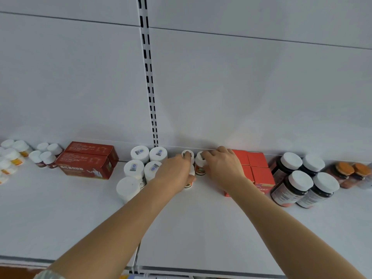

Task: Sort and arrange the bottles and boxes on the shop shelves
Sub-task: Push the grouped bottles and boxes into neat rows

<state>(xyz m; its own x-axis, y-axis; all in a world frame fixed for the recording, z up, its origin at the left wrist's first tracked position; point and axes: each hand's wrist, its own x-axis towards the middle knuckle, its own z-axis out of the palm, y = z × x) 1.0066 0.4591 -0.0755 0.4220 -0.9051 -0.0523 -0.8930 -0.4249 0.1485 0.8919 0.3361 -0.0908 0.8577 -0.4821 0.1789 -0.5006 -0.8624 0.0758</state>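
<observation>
The left hand (174, 174) curls over the top of a small white-capped bottle (188, 154) at the back of the shelf (181, 228), fingertips on its cap, and the right hand (223, 165) grips the matching bottle (200, 164) just beside it, fingers wrapped over the lid. A third small bottle (189, 185) peeks out under the left palm, nearer the front. These sit between a cluster of bigger white-lidded jars (141, 164) on the left and a block of red boxes (255, 168) on the right, with dark bottles (300, 184) beyond and two maroon boxes (88, 160) further left. To do this well, I would slide both bottles square against the back wall (221, 87), caps level and touching, labels facing out, then bring the third in line without nudging the jars.
</observation>
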